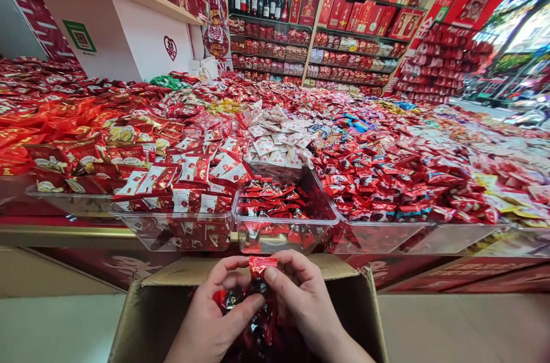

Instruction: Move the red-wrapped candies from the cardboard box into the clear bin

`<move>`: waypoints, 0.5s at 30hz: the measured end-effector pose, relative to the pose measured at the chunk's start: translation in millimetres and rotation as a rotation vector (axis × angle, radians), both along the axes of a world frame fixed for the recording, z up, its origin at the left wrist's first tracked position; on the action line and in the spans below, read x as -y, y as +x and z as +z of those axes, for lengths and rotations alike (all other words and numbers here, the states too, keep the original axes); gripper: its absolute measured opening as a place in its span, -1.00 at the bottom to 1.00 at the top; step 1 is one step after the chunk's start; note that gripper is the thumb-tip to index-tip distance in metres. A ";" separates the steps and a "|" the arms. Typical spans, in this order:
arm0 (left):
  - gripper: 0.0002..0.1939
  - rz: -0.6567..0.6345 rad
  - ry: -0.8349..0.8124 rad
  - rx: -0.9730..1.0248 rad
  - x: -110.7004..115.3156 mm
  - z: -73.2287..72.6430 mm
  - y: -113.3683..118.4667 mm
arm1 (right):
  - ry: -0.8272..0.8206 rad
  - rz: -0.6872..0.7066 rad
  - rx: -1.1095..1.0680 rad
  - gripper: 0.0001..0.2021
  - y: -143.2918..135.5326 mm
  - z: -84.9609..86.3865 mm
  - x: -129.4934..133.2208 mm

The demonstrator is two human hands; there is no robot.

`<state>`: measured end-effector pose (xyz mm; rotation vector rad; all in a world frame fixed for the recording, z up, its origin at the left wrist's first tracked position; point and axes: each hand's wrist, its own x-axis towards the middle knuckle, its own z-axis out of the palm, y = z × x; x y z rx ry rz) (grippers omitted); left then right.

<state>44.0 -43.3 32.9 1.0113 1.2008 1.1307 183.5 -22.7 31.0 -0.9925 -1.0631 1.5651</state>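
Over an open cardboard box [374, 308], both my hands are closed around small red-and-black wrapped candies. My right hand [307, 300] pinches an upright wrapped candy [261, 271] between thumb and fingers. Curled round more of these candies, my left hand [206, 317] has its thumb pressed near the bottom of the upright one. Below and between the hands lie more dark red wrapped candies [258, 326], partly hidden and in shadow. Just beyond the box, a clear plastic bin [329, 214] is partly filled with similar red-and-black candies [270, 202].
Red-and-white packets [193, 174] overfill the bin to the left. Red candies [387, 180] heap up on the right, and white packets [279, 139] behind. Shelves [318, 19] with bottles and red boxes stand at the back. A white pillar [129, 36] rises at left.
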 end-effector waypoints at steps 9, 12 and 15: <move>-0.59 -0.132 -0.080 0.012 3.5 6.4 -9.7 | -0.133 -0.045 0.011 -0.65 2.6 2.6 5.4; -0.57 -0.134 -0.079 -0.007 5.3 8.8 -10.1 | -0.133 -0.013 0.040 -0.62 3.4 4.8 6.5; -0.59 -0.098 -0.060 -0.115 7.7 11.3 -8.7 | -0.034 0.025 0.112 -0.63 6.3 6.7 8.2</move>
